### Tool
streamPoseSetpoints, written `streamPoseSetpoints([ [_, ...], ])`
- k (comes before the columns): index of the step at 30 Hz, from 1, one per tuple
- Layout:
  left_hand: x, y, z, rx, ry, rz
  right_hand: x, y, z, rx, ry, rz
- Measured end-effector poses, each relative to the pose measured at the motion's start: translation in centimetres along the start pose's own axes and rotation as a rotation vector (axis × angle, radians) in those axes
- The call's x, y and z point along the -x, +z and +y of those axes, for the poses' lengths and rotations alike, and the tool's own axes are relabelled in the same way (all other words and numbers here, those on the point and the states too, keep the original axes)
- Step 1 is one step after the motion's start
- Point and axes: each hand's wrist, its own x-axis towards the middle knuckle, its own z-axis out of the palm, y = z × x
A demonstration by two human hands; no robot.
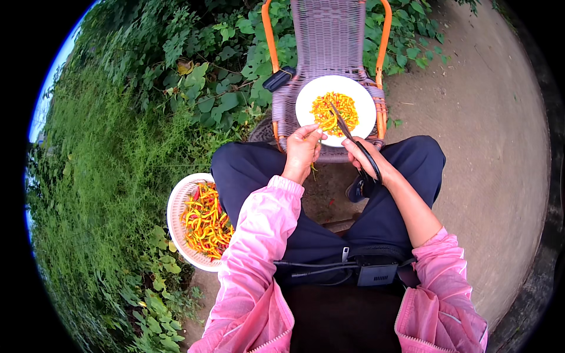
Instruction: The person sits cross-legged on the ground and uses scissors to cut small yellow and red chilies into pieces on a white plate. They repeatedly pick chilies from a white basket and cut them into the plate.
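My left hand [304, 148] pinches a yellow chili pepper [329, 122] by its stem end, over the near left part of a white plate [306, 99]. Cut pieces of yellow and red chili [346, 106] are heaped in the middle of that plate. In my right hand [366, 154] is a pair of scissors [342, 123] with black handles, its blades pointing away from me across the heap, right beside the pepper. Whether the blades touch the pepper is hard to tell. More chili seems to hang below my left hand, mostly hidden.
The plate rests on the seat of a woven chair [329, 39] with orange arms. A dark case [279, 79] lies at the seat's left edge. By my left knee stands a white plastic basket [176, 220] of whole chilies. Dense plants [132, 132] grow left; concrete ground [481, 145] spreads right.
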Motion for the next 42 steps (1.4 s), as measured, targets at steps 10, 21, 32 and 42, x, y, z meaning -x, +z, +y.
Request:
streamPoseSetpoints([
  [10, -0.4, -0.2, -0.5, -0.031, -0.029, 0.036, 0.1, 0.1, 0.6, 0.129, -0.089, 0.115],
  [21, -0.7, -0.5, -0.2, 0.014, 0.043, 0.129, 1.0, 0.2, -0.6, 0.243, -0.059, 0.115],
  [32, -0.4, 0.1, -0.6, -0.054, -0.019, 0.061, 0.1, 0.2, 0.4, 0.253, -0.062, 0.088],
  [42, -0.7, -0.4, -0.3, 0.062, 0.032, 0.088, 0.8, 0.4, -0.1, 0.344, -0.116, 0.108],
])
